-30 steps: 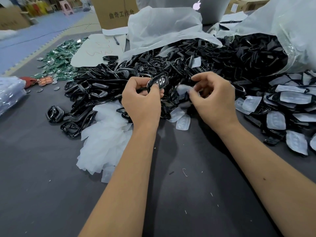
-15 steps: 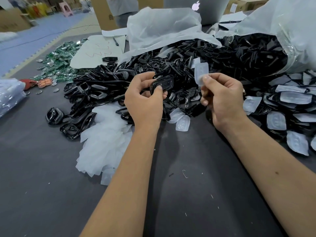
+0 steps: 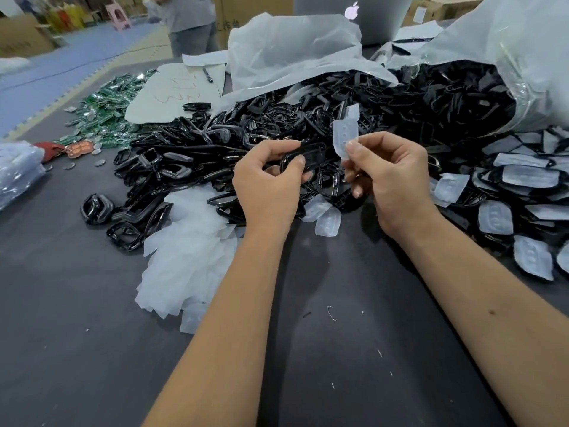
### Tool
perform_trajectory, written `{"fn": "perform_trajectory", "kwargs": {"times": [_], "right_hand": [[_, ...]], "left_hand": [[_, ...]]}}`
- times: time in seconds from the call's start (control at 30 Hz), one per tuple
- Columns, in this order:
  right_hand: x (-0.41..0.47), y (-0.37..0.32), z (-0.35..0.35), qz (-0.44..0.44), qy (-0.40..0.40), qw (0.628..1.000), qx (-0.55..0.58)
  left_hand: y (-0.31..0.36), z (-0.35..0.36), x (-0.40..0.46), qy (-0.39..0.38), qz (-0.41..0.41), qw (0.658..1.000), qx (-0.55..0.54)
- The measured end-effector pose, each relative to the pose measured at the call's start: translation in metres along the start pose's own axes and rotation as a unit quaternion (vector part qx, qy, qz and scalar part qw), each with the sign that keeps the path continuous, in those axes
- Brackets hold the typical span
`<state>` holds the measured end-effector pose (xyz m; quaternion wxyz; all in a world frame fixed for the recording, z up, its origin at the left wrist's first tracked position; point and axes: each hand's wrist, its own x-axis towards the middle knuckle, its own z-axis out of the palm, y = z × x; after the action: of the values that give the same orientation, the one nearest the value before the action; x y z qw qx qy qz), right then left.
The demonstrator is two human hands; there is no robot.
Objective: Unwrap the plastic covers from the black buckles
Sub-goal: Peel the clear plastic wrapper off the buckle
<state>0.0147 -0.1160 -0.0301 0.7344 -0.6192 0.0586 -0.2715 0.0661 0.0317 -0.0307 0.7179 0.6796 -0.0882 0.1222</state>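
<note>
My left hand (image 3: 266, 183) grips a bare black buckle (image 3: 308, 155) between thumb and fingers, just above the dark table. Right beside it, my right hand (image 3: 391, 174) pinches a peeled clear plastic cover (image 3: 345, 135) that stands upright, apart from the buckle. Behind both hands spreads a large heap of unwrapped black buckles (image 3: 215, 143). Buckles still in plastic covers (image 3: 520, 192) lie at the right. A pile of removed covers (image 3: 191, 245) sits left of my left forearm.
A big plastic bag (image 3: 508, 57) full of buckles lies open at the back right. White wrapping sheets (image 3: 292, 53), a laptop (image 3: 354, 13) and cardboard boxes stand behind. Green packets (image 3: 104, 109) lie far left. A person (image 3: 191, 23) stands beyond the table.
My right hand pulled the plastic cover off the buckle and lifted it up and to the right. The left hand kept hold of the buckle, now bare.
</note>
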Motion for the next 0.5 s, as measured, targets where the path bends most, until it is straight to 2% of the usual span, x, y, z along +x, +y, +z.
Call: {"fn": "perform_trajectory", "kwargs": {"times": [0.27,0.5], "right_hand": [[-0.0024,-0.0034,0.0011,0.009,-0.008,1.0,-0.018],[-0.0012,-0.0023,0.0003,0.016,-0.011,1.0,-0.005]], "left_hand": [[-0.0035,-0.0025,0.0026,0.043,0.021,0.998,0.037],[-0.0033,-0.0017,0.0012,0.049,0.013,0.998,0.038]]}}
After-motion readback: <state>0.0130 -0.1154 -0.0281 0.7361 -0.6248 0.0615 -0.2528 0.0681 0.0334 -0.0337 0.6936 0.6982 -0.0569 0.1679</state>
